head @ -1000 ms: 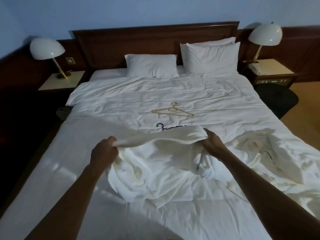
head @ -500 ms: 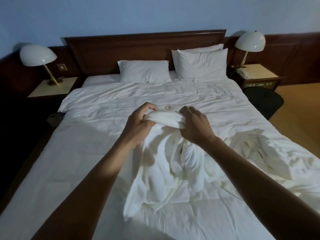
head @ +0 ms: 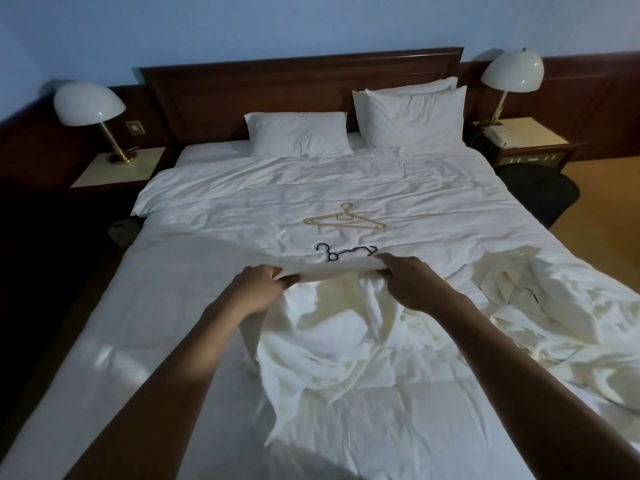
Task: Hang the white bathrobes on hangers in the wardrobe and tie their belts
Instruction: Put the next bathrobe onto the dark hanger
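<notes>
Left hand [head: 258, 289] and right hand [head: 412, 282] pinch the bathrobe [head: 329, 327] taut crosswise — the black hanger [head: 346, 252] lies just beyond, parallel, nearer the right hand.

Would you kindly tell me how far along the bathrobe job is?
Done: nothing yet; the beige hanger and dark hanger lie bare on the bed. In hand: the left hand and right hand grip one bathrobe by its top edge. Left: hanging it, the second bathrobe crumpled at the right, and both belts.
</notes>
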A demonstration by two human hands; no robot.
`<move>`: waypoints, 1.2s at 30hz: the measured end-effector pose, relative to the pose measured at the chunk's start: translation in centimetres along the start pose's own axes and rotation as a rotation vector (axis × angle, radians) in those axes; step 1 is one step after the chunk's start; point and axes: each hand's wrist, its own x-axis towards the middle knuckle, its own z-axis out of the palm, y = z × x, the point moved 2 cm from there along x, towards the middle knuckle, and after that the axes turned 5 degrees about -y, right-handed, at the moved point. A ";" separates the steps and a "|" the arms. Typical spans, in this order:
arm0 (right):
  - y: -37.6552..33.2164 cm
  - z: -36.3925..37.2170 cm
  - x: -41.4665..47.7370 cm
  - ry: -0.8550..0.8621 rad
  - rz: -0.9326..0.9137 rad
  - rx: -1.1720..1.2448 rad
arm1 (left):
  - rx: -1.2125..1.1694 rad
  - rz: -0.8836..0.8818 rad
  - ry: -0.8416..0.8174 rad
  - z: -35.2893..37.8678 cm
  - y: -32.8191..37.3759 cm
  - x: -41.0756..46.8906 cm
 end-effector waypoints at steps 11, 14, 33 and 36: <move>-7.5 -2.5 -2.3 0.282 -0.228 0.471 | -0.792 0.427 0.254 0.3 4.6 -4.7; -5.2 -0.8 -1.8 0.244 -0.289 0.183 | -1.051 0.380 0.174 -2.4 4.0 -4.4; -2.6 -3.8 -0.7 0.106 -0.207 0.866 | -0.041 0.092 0.051 1.5 -4.0 -0.2; -4.4 -4.9 0.4 0.042 -0.303 0.788 | -0.282 0.357 -0.048 2.4 2.2 -0.3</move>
